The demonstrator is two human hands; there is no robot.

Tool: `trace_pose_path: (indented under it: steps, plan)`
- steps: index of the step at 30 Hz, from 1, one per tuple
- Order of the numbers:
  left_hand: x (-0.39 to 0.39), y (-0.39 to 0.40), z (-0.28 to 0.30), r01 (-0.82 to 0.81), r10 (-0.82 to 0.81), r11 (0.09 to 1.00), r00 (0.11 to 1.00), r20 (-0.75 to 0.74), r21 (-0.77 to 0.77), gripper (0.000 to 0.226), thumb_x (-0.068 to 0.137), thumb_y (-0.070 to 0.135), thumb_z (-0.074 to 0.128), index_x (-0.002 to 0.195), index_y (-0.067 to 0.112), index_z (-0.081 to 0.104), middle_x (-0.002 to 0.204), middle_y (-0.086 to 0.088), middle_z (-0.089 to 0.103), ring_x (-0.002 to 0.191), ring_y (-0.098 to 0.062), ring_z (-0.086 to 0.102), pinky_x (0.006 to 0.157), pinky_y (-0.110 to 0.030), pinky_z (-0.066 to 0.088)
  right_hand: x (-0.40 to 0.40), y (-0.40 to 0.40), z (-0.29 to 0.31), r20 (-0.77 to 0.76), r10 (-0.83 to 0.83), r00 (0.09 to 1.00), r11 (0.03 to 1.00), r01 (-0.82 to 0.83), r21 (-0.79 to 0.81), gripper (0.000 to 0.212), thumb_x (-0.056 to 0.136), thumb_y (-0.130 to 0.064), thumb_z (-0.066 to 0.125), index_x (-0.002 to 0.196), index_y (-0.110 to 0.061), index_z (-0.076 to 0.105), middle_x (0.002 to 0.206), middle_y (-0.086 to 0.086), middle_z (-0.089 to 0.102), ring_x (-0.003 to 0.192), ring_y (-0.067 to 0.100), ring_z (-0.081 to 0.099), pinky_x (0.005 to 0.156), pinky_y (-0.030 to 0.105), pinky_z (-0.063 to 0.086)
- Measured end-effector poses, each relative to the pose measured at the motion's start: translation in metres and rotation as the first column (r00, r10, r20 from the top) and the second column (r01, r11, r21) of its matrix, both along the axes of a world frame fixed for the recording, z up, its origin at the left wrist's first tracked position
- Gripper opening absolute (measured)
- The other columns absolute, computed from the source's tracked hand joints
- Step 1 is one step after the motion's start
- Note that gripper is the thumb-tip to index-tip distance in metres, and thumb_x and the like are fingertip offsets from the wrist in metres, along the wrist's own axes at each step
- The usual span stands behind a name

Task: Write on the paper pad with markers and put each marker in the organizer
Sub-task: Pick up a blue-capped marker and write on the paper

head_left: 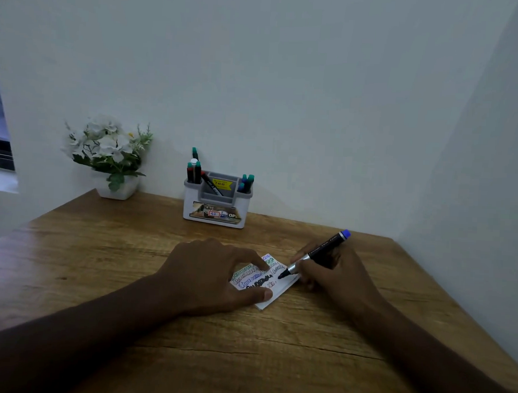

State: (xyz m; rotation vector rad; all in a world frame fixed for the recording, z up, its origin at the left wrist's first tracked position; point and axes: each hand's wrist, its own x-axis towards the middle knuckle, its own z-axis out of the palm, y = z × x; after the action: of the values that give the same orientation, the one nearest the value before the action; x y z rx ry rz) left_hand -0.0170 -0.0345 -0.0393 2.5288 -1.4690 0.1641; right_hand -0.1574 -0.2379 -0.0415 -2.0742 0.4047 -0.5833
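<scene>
A small white paper pad (280, 286) lies on the wooden table, covered with lines of coloured scribbles. My left hand (215, 274) presses down on its left part, fingers spread flat and thumb on the near edge. My right hand (334, 271) grips a black marker (317, 255) with a blue end cap, tip touching the pad's right side. A white and grey organizer (217, 206) stands at the back against the wall and holds several markers with green, blue and red caps.
A white pot of artificial white flowers (111, 157) stands at the back left corner of the table (101, 249). Walls close in behind and on the right. A dark window edge shows at the far left.
</scene>
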Motion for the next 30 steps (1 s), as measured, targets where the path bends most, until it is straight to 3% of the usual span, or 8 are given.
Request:
trace_pose_path:
  steps: [8, 12, 18, 23, 26, 30]
  plan:
    - [-0.0007, 0.0006, -0.0006, -0.005, 0.005, 1.0, 1.0, -0.021, 0.015, 0.071, 0.077, 0.095, 0.036, 0.14, 0.064, 0.046, 0.073, 0.018, 0.042, 0.064, 0.002, 0.04, 0.059, -0.022, 0.031, 0.0012, 0.0001, -0.0029, -0.038, 0.011, 0.999, 0.998, -0.014, -0.061, 0.007, 0.086, -0.029, 0.079, 0.09, -0.024, 0.083, 0.085, -0.001, 0.082, 0.072, 0.008, 0.073, 0.071, 0.031, 0.061]
    - [0.0, 0.0003, -0.0003, 0.0, 0.001, 1.0, 0.999, -0.039, 0.018, 0.071, 0.077, 0.094, 0.036, 0.14, 0.063, 0.046, 0.086, 0.017, 0.054, 0.066, 0.001, 0.04, 0.061, -0.024, 0.033, 0.0008, -0.0023, -0.0017, -0.048, 0.022, 0.999, 0.998, -0.024, -0.055, 0.009, 0.089, -0.017, 0.075, 0.086, -0.02, 0.083, 0.082, 0.002, 0.08, 0.071, 0.01, 0.071, 0.072, 0.035, 0.061]
    - [-0.0001, -0.0002, 0.0005, -0.009, 0.011, 0.999, 0.999, -0.045, 0.031, 0.072, 0.076, 0.095, 0.036, 0.14, 0.064, 0.045, 0.072, 0.02, 0.041, 0.066, 0.001, 0.041, 0.059, -0.023, 0.032, 0.0022, -0.0016, -0.0035, -0.033, -0.008, 0.999, 0.998, 0.006, -0.066, 0.008, 0.087, -0.029, 0.078, 0.091, -0.024, 0.083, 0.085, 0.001, 0.082, 0.071, 0.011, 0.072, 0.072, 0.036, 0.062]
    - [0.0001, -0.0006, 0.0004, -0.006, 0.008, 0.999, 0.999, -0.05, 0.049, 0.073, 0.075, 0.095, 0.034, 0.141, 0.064, 0.044, 0.09, 0.017, 0.054, 0.066, -0.002, 0.04, 0.061, -0.025, 0.034, 0.0013, -0.0049, -0.0032, -0.029, 0.012, 1.0, 0.999, -0.014, -0.052, 0.01, 0.089, -0.018, 0.073, 0.087, -0.019, 0.083, 0.08, 0.005, 0.08, 0.071, 0.02, 0.073, 0.073, 0.039, 0.062]
    - [-0.0002, -0.0006, 0.0005, -0.005, 0.007, 0.999, 0.999, -0.05, 0.038, 0.072, 0.076, 0.095, 0.035, 0.14, 0.064, 0.045, 0.079, 0.016, 0.047, 0.065, 0.0, 0.041, 0.06, -0.025, 0.033, 0.0013, -0.0051, -0.0041, -0.032, 0.004, 0.999, 0.998, -0.006, -0.056, 0.01, 0.09, -0.02, 0.073, 0.09, -0.02, 0.083, 0.084, 0.004, 0.082, 0.076, 0.027, 0.075, 0.072, 0.035, 0.062]
    - [0.0002, -0.0005, -0.0004, -0.003, 0.004, 1.0, 1.0, -0.026, 0.026, 0.072, 0.075, 0.097, 0.034, 0.139, 0.065, 0.045, 0.071, 0.018, 0.041, 0.065, 0.0, 0.042, 0.059, -0.024, 0.033, 0.001, -0.0067, -0.0046, -0.032, 0.004, 0.999, 1.0, -0.005, -0.017, 0.008, 0.09, -0.021, 0.075, 0.089, -0.02, 0.083, 0.083, 0.004, 0.081, 0.071, 0.017, 0.073, 0.072, 0.035, 0.062]
